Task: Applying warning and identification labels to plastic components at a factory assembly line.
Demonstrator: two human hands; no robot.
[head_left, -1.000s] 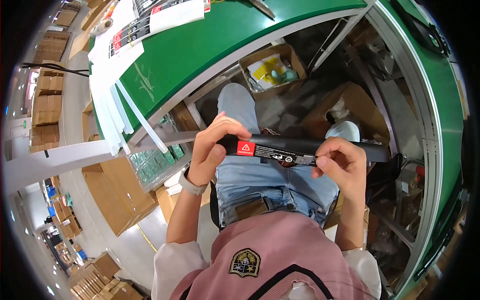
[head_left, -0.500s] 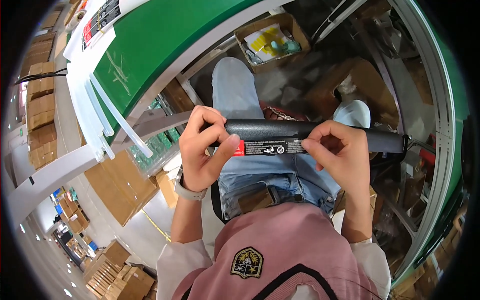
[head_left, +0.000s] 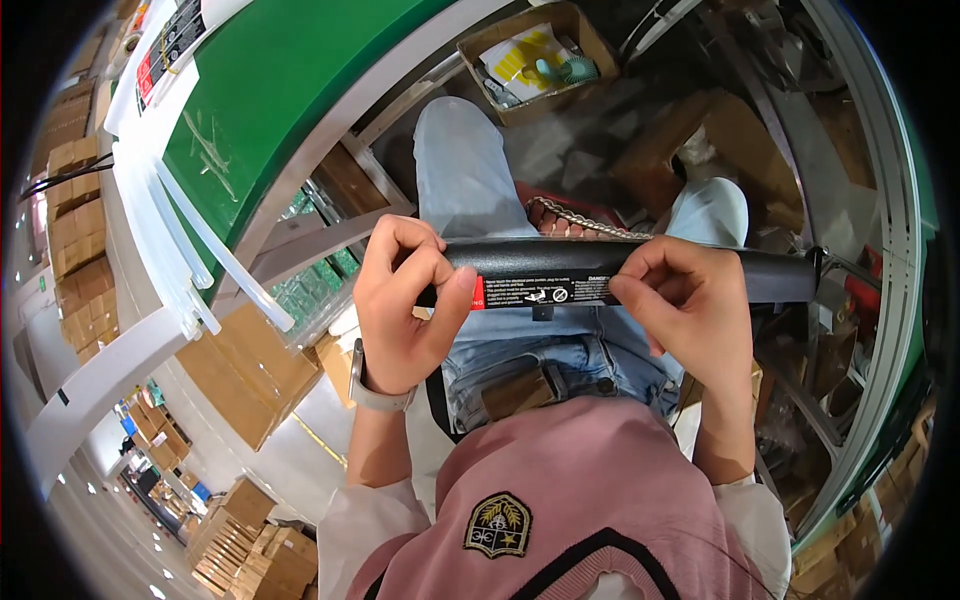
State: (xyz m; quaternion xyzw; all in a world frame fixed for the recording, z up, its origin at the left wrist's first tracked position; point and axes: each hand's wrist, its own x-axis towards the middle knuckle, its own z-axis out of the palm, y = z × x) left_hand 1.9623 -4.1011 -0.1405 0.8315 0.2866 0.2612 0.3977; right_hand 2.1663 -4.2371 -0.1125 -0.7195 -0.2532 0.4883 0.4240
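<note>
I hold a long black tube-shaped part (head_left: 545, 268) level across my lap, over my jeans. A black label with a red end and white print (head_left: 545, 292) lies on its near side. My left hand (head_left: 405, 300) grips the tube's left end, thumb pressed on the label's red end. My right hand (head_left: 685, 305) wraps the tube further right, thumb and fingertips on the label's right edge. The tube's right end (head_left: 790, 275) sticks out past my right hand.
A green-topped workbench (head_left: 270, 100) with white strips (head_left: 185, 250) curves along the left. An open cardboard box (head_left: 530, 55) with yellow and teal items sits on the floor ahead. Cardboard boxes (head_left: 235, 370) stand under the bench. Metal framing (head_left: 880, 250) runs down the right.
The view has tilted down and the tube sits lower and closer over my lap. Both thumbs have slid along the label, pressing it onto the tube.
</note>
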